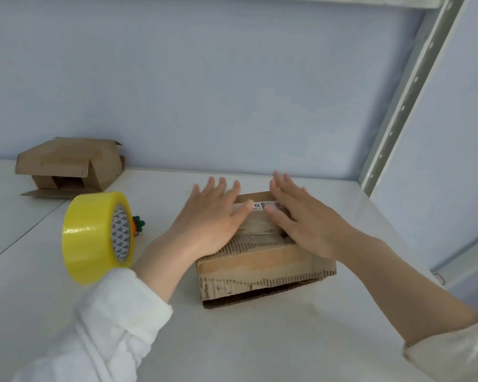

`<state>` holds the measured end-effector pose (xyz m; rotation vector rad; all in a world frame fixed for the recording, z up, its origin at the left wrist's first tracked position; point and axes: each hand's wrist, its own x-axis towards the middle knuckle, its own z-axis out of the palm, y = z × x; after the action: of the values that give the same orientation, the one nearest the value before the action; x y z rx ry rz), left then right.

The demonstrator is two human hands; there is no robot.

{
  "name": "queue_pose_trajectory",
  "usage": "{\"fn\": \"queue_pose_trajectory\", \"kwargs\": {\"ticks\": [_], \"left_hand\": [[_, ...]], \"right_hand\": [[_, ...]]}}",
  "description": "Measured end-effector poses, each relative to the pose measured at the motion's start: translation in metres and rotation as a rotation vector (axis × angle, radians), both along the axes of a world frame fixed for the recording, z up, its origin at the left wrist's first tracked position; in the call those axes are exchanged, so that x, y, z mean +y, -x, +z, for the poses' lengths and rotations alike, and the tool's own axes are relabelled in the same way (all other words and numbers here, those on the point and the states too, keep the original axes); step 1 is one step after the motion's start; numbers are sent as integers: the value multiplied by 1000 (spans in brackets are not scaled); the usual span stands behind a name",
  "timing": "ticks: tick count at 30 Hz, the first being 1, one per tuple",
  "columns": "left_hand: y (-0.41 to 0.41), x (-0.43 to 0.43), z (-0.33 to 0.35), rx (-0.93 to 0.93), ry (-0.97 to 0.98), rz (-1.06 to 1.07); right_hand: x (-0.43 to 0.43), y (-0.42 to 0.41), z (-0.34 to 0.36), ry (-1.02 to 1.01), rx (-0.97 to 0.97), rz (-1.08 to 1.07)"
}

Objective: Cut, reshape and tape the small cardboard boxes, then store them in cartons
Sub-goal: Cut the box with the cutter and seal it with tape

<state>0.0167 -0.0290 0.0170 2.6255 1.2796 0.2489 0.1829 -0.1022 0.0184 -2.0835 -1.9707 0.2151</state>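
Both hands, the left hand and right hand, press flat with straight fingers on the small cardboard box at mid-table; its long axis runs left-right, open end facing me.

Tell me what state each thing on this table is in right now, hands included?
Left hand: open, flat, pressing on the small box.
Right hand: open, flat, pressing on the same top.
Small box: lying on the table, taped on top, near side gaping.
Tape roll: standing on edge beside the left forearm.
Back box: flaps open, partly collapsed.
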Motion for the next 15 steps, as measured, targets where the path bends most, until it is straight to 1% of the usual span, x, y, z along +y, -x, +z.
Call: {"fn": "queue_pose_trajectory", "kwargs": {"ticks": [1,3,4,6,8,10,12,13,15], "left_hand": [[5,4,1,-109,16,46],[22,10,-5,-302,121,123],[29,11,-10,-371,198,137],[38,10,-19,-505,308,165],[41,7,-23,-566,276,213],[45,0,-25,-592,179,274],[48,-12,-27,-622,131,312],[48,-17,-29,-638,131,322],[47,-28,-33,-709,187,358]], "right_hand": [[-8,-3,2,-78,80,-92],[-27,-2,0,-197,240,-289],[-37,1,-4,-213,275,-363],[-47,7,-16,-170,321,-433],[-42,7,-23,-160,369,-447],[-27,-1,-23,-210,405,-434],[-5,-8,-20,-272,466,-419],[7,-11,-19,-285,504,-400],[30,-12,-19,-243,586,-314]]}}
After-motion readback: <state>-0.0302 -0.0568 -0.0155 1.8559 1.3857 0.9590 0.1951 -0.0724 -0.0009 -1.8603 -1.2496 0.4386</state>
